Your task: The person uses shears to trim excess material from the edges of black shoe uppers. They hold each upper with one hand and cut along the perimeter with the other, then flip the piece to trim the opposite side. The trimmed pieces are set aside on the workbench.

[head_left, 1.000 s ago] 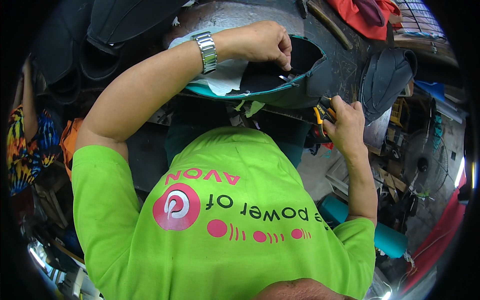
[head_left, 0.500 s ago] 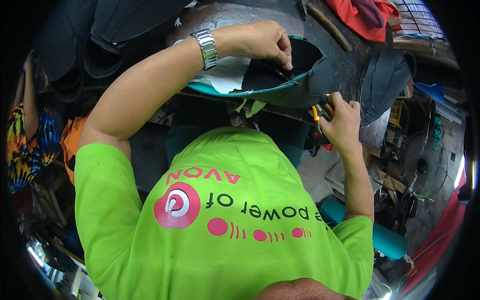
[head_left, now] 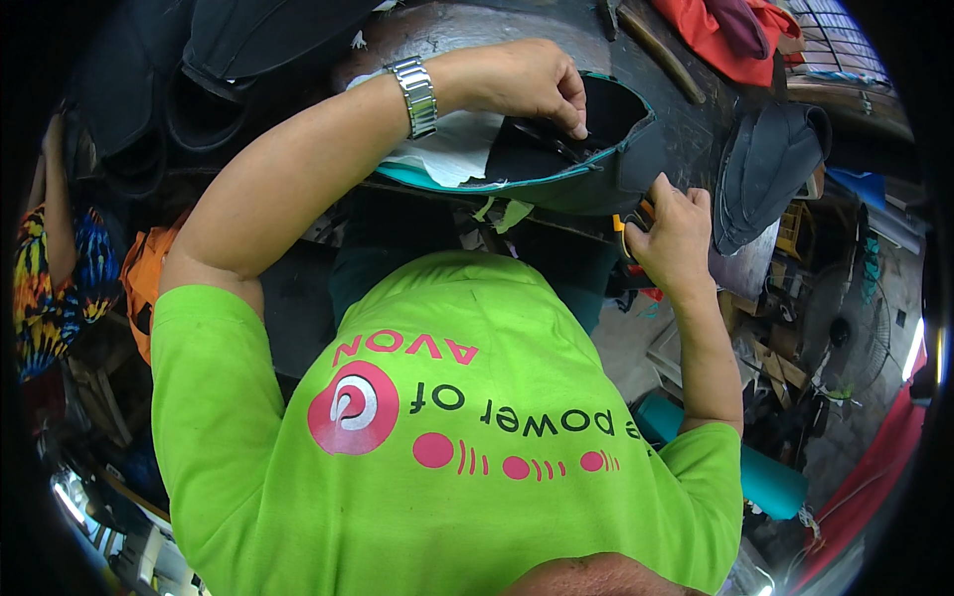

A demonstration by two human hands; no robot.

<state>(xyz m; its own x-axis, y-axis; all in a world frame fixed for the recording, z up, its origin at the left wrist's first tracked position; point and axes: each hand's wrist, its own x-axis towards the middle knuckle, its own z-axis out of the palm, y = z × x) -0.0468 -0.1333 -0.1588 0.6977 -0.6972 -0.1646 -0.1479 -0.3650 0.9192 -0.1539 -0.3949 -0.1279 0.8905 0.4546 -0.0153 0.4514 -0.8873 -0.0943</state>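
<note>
A black sewn piece with a teal-edged, boat-shaped opening lies along the bench's near edge. Over that opening hangs my left hand, wearing a metal watch, its thumb and fingertips pinched together. What they pinch is too small to make out. Inside, a dark shape shows below the fingers, and white lining spreads to the left. My right hand, right of the piece, is closed around a hand tool with yellow-and-black handles. The tool's working end is hidden.
Dark bench extends beyond the piece. A wooden-handled tool and red cloth lie at the far right. Stacked black pieces stand on the right, more at left. Another person's patterned sleeve appears far left.
My right hand has shifted slightly left and turned, so less of the yellow-and-black handles shows. My left hand stays pinched over the opening, almost in the same place.
</note>
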